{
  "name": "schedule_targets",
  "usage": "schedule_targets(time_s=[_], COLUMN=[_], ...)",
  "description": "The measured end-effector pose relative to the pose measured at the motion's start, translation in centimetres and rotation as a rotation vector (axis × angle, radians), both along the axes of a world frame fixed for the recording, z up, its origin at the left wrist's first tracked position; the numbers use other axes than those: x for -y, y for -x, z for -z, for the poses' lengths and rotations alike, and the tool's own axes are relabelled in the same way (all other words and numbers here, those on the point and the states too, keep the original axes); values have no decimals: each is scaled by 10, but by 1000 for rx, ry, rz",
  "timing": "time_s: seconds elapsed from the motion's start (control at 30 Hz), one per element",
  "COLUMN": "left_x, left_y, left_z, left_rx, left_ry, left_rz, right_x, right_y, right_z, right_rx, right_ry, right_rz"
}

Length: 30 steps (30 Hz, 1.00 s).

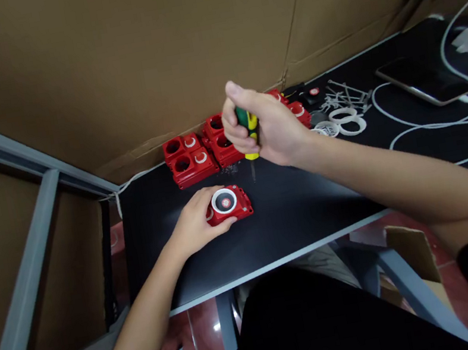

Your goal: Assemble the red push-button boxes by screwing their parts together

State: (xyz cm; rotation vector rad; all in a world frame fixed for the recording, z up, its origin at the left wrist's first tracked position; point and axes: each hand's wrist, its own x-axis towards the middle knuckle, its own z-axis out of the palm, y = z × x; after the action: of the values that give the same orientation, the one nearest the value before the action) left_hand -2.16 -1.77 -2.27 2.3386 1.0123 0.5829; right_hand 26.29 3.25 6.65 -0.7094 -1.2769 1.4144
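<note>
My left hand [197, 221] is closed around the left part of a red plastic housing [242, 202], which lies on the black tabletop. A white ring [233, 191] with a dark disc inside it sits on top of the housing. Above and to the right, my right hand [268, 126] grips a screwdriver [248, 130] with a green, yellow and black handle. Its thin shaft points down and stays apart from the housing. My fingers and palm hide part of the handle.
Several similar red housings [195, 173] stand along the cardboard wall [176, 52]. Farther right are loose white rings [352, 126], a pile of thin metal-looking pieces [344, 96], a phone [426, 82] and a white cable [425, 128]. A grey metal frame [31, 283] rises on the left.
</note>
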Motion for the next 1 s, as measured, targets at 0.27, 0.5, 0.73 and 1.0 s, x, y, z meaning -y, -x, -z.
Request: schedule_targets(time_s=[0.27,0.5,0.73,1.0], left_x=[-1,-1,-2,-3], left_y=[-2,0,2,2], left_z=[0,3,3,3], left_rx=[-3,28,8,-19], left_ry=[27,-57,-111,-115], left_rz=[9,62,84,81], right_x=[2,-7,-25,-22], right_y=[32,38,27,30], right_z=[13,29,30,42], right_rx=[-152,-127,-285,-287], right_ry=[-59,8,-1,19], right_rz=[-181,-194,-259,-336])
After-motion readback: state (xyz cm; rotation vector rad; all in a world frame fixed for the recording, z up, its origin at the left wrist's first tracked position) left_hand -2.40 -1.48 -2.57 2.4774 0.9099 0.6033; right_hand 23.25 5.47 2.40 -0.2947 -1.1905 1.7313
